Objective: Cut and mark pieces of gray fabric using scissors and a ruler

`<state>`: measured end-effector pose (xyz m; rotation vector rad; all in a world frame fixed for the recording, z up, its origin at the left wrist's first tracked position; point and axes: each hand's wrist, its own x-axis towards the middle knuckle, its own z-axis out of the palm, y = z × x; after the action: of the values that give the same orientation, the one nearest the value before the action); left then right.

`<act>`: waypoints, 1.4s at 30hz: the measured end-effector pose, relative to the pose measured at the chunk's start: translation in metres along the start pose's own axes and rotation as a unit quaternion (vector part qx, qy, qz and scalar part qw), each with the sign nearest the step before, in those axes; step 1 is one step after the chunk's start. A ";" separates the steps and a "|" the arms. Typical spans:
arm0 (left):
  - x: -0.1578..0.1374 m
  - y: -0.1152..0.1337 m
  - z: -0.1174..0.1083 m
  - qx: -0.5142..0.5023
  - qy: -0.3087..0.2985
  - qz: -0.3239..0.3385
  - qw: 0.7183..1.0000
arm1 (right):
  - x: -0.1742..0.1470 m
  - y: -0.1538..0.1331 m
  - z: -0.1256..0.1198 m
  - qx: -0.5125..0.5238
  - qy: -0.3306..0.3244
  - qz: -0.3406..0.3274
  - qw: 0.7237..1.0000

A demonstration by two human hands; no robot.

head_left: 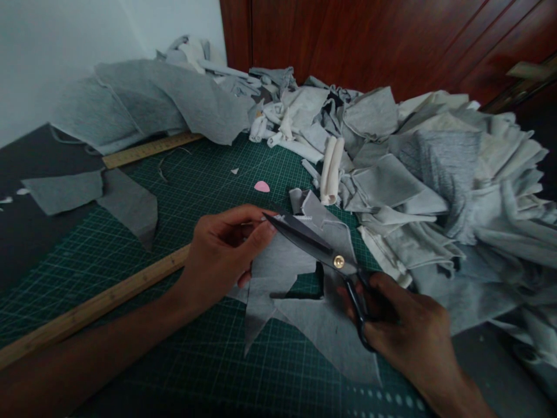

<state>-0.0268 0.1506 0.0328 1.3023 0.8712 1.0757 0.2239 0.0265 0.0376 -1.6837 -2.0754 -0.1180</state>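
Hands (pixel 226 255): 1 scissors (pixel 313 244), 1 cloth (pixel 296 278).

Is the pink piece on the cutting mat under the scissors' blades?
No. The pink piece lies bare on the green cutting mat, apart from the scissors, which the right hand holds at the grey fabric.

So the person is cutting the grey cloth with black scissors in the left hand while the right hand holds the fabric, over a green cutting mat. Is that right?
Not quite: the hands are swapped. In the head view the right hand works the black scissors, and the left hand holds the grey cloth. The rest stands: the cutting happens over the green cutting mat.
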 end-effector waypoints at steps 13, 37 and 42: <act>0.000 0.004 0.001 0.002 -0.002 -0.015 1.000 | 0.003 -0.002 -0.002 -0.025 0.012 -0.016 0.999; 0.000 0.010 0.005 -0.020 0.011 -0.067 0.997 | 0.006 -0.005 -0.005 -0.032 0.025 -0.015 0.999; 0.000 0.006 0.005 -0.023 0.001 -0.057 0.998 | 0.008 -0.005 0.002 0.019 0.024 0.029 0.999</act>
<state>-0.0226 0.1487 0.0393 1.1991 0.9063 1.0008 0.2175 0.0327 0.0403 -1.6996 -1.9805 -0.0984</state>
